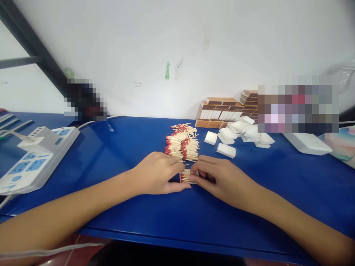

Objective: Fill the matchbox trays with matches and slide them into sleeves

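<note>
We see a pale wall filling the background, marked and scuffed in places. Below it we find a glossy blue table, whose far edge meets the wall. A dark diagonal frame crosses the upper left; reddish floor tiles show beneath the near edge. On the table's left side we note a white power strip with blue sockets and a plug seated in it. Brown-and-white boxes stand stacked against the wall, right of centre. At the middle we observe the left hand, thumb and fingers gripping the near and far sides of a small box, and the right hand, fingers curled at its right end; we cannot tell whether they grip any matches. Loose white trays lie before the stack. To their left is a heap of red-tipped matches. Smaller still, the small box sits between the hands, with matches inside. Smallest is a green mark on the wall.
</note>
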The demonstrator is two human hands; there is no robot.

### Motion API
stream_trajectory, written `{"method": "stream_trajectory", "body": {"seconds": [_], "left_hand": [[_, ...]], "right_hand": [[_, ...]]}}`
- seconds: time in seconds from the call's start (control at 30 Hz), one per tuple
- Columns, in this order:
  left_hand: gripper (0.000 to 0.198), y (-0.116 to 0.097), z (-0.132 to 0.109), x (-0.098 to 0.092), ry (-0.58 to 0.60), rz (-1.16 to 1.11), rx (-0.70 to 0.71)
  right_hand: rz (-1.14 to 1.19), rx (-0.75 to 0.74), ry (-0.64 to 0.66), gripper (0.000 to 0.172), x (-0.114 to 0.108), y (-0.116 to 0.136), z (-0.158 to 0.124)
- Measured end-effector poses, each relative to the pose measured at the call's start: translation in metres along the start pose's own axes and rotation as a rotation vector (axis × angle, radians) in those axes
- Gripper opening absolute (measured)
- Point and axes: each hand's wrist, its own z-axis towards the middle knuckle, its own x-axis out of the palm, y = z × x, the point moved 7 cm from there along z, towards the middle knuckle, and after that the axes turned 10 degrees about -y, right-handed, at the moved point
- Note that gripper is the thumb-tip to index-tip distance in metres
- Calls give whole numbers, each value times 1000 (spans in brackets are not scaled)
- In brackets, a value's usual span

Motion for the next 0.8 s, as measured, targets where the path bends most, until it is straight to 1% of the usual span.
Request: {"method": "stream_trajectory", "body": {"seconds": [0.17, 0.3, 0.4, 0.6, 0.8], "left_hand": [[45, 1, -1, 2, 11, -13, -13], [45, 1, 0, 2, 0, -23, -17], [45, 0, 0, 1, -12, -28, -9], [40, -2, 2, -3, -29, -24, -5], [44, -1, 1, -1, -15, -16, -16]], "right_hand": [[-37, 27, 3, 10, 0, -2, 1], [-63, 49, -6, 16, -2, -5, 1], [-57, 66, -17, 15, -2, -7, 1], [-10, 11, -30, 10, 0, -2, 1], [-42, -10, -33, 16, -1, -3, 2]]}}
